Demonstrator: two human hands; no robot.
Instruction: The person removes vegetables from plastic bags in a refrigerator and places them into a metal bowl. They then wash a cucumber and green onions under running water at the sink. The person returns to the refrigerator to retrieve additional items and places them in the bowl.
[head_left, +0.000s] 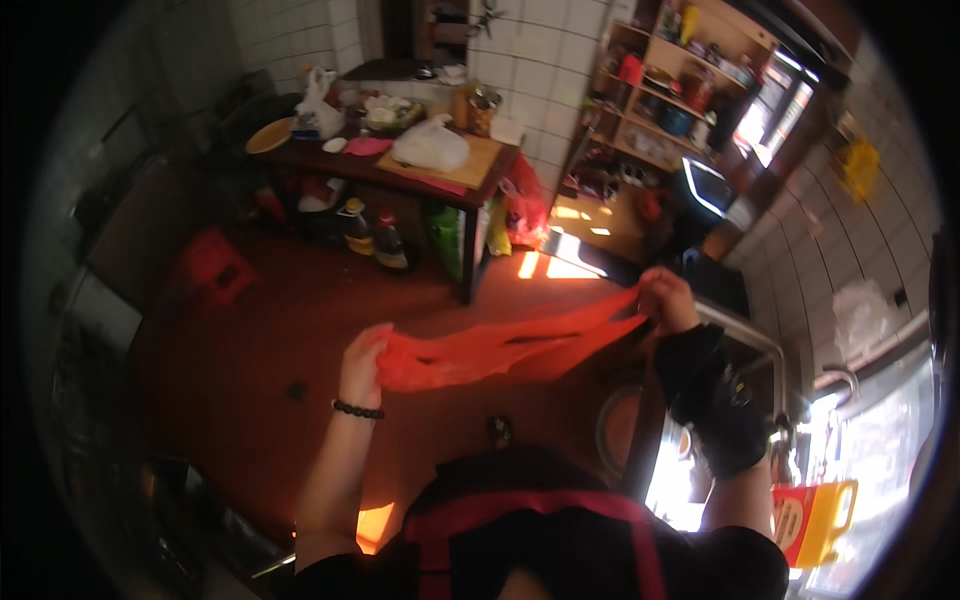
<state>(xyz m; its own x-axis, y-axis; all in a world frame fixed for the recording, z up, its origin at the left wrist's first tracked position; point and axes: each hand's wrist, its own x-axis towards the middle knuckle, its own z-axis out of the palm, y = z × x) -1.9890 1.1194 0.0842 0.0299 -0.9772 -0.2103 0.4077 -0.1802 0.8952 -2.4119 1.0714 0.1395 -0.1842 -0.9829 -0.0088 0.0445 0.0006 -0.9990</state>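
Observation:
A thin red plastic bag is stretched between my two hands above the reddish-brown floor. My left hand, with a dark beaded bracelet at its wrist, grips the bag's left end. Higher up and to the right, my right hand pinches the other end. Black fabric covers part of my right forearm. The bag hangs in loose folds and looks flat, with dark gaps showing in it. My fingertips are partly hidden by the film and by blur.
Ahead stands a dark wooden table bearing a white plastic bag on a cutting board. Bottles stand beneath it. A red plastic stool is at left. At right are a metal-edged sink counter and a yellow-handled jug.

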